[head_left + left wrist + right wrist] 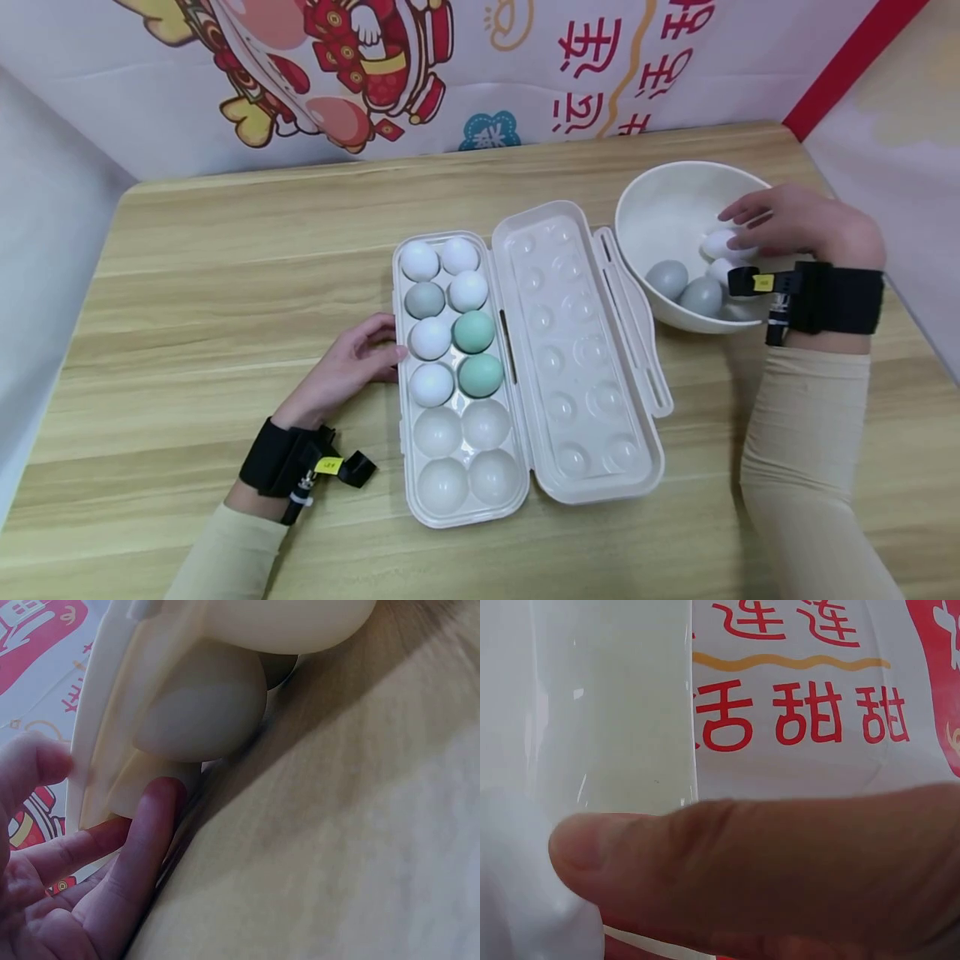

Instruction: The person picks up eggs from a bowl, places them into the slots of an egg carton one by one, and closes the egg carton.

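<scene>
An open egg carton (467,467) lies on the table, with white eggs, a grey egg (424,300) and two green eggs (474,332) in its cups. My left hand (360,358) grips the carton's left side; in the left wrist view its thumb (49,759) is at the rim and its fingers reach underneath. To the right, my right hand (795,221) reaches into a white bowl (652,200) and holds a white egg (716,244). The right wrist view shows the thumb (585,844) against this egg. Two grey eggs (702,297) and another white egg (722,269) lie below.
The carton's lid (558,350) is folded out to the right, with its slotted handle strip (637,325) close to the bowl. Several near cups (442,485) hold no egg. A printed cloth (510,75) hangs behind the wooden table (225,275).
</scene>
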{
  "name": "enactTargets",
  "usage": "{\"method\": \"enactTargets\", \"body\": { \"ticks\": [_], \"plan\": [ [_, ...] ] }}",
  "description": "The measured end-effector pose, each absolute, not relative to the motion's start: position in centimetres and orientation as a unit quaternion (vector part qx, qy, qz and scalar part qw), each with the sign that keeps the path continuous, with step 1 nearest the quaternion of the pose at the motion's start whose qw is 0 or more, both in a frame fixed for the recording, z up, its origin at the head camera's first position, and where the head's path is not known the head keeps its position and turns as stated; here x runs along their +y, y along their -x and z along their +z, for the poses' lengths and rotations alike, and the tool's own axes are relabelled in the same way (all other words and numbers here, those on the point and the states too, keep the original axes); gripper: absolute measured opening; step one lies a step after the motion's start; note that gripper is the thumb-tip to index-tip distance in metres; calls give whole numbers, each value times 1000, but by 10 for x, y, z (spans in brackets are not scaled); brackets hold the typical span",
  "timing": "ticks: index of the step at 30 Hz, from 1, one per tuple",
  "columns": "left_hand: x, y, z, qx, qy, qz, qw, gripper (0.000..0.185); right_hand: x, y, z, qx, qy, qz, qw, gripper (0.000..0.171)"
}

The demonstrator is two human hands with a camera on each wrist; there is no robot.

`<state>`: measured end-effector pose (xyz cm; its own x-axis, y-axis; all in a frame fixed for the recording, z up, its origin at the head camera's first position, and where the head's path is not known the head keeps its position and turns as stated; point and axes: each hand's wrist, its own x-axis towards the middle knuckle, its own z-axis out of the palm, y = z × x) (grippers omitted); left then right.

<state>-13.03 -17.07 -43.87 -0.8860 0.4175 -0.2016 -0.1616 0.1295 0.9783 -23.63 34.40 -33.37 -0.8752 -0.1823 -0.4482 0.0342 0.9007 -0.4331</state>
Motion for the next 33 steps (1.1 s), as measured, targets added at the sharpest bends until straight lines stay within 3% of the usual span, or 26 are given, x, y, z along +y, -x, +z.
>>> {"method": "enactTargets", "body": {
  "ticks": [12, 19, 26, 33],
  "plan": [
    [-172, 130, -440, 717, -89, 655, 222, 40, 341, 242, -341, 950, 75, -172, 249, 52],
    [-173, 131, -438, 713, -89, 658, 224, 39, 334, 252, -348, 944, 69, -151, 284, 55],
    [-171, 132, -435, 705, -89, 665, 229, 40, 335, 254, -352, 948, 88, -137, 273, 44],
    [-173, 129, -434, 702, -93, 669, 227, 39, 332, 251, -351, 954, 98, -141, 246, 46]
  ]
}}
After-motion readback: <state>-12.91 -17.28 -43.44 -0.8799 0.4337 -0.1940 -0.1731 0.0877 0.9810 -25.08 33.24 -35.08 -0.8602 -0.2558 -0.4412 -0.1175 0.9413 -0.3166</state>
